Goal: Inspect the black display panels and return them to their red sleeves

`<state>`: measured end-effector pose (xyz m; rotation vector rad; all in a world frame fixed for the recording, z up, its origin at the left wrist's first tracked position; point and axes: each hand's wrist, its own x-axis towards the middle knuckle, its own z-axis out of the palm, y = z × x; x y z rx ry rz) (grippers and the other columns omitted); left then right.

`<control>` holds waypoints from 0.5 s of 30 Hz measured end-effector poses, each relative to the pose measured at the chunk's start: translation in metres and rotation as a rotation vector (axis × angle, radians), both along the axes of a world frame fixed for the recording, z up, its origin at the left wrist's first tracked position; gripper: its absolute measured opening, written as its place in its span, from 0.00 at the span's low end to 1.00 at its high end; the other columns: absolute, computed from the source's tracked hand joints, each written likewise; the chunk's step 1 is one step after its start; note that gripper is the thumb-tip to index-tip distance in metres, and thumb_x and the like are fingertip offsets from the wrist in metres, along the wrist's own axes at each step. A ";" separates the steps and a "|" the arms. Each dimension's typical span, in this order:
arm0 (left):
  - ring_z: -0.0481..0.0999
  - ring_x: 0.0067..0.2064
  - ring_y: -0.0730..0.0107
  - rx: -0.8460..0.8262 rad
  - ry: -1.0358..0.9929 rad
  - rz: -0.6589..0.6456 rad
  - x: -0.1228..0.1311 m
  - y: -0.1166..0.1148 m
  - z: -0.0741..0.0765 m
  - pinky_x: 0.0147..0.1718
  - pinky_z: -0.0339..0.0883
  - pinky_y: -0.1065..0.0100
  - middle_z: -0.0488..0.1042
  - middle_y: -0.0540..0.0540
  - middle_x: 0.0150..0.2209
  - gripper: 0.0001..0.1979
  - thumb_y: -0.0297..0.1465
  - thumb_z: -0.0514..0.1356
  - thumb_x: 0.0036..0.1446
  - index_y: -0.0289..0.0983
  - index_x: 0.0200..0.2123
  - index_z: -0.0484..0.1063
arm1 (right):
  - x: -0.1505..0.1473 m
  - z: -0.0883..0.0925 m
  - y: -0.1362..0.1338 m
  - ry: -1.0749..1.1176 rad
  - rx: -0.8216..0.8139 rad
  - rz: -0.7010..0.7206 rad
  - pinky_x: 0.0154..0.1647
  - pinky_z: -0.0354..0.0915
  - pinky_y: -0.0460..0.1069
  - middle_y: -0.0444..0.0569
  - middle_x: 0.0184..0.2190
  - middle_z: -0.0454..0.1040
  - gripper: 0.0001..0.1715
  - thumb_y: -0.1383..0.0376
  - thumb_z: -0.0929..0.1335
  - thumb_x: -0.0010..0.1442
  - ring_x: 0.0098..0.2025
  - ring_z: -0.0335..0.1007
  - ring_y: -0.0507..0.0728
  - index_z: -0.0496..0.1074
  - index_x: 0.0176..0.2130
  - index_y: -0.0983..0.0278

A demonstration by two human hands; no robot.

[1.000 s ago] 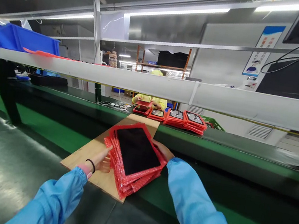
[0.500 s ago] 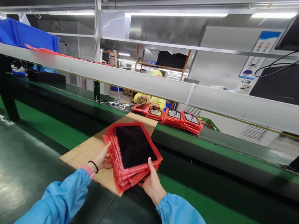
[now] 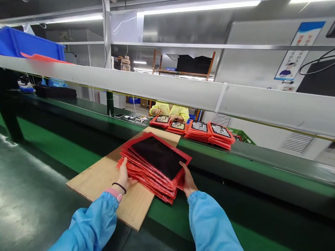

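Between my two hands is a stack of red bubble-wrap pouches (image 3: 148, 176), held over a wooden board (image 3: 103, 175). On its top lies a flat black panel (image 3: 158, 155) with a red border around it. My left hand (image 3: 126, 177) grips the stack's near left side, the thumb up along the edge and the fingers partly hidden beneath. My right hand (image 3: 188, 179) clasps the right corner, its thumb over the top pouch. The stack tilts slightly, its top facing me.
Beyond the green conveyor (image 3: 231, 240), a person in yellow sleeves (image 3: 170, 111) works at red pouches with metal-backed panels (image 3: 199, 127). A green crate (image 3: 243, 136) stands beside them. A white shelf beam (image 3: 161, 89) crosses above, with a blue bin (image 3: 26, 43) at left.
Both hands have carried the stack slightly forward and to the right, turning it and lowering its tilt. Across the conveyor, the other person's hands have shifted over the pouches.
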<state>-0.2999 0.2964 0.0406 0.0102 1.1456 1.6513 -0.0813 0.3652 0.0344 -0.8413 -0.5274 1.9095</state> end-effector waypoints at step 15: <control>0.73 0.45 0.60 -0.125 -0.243 -0.161 0.073 -0.029 -0.039 0.42 0.69 0.53 0.70 0.40 0.49 0.22 0.44 0.53 0.60 0.35 0.51 0.65 | -0.006 0.001 -0.003 -0.033 0.032 -0.002 0.45 0.70 0.58 0.52 0.50 0.70 0.18 0.61 0.66 0.63 0.46 0.71 0.59 0.67 0.51 0.65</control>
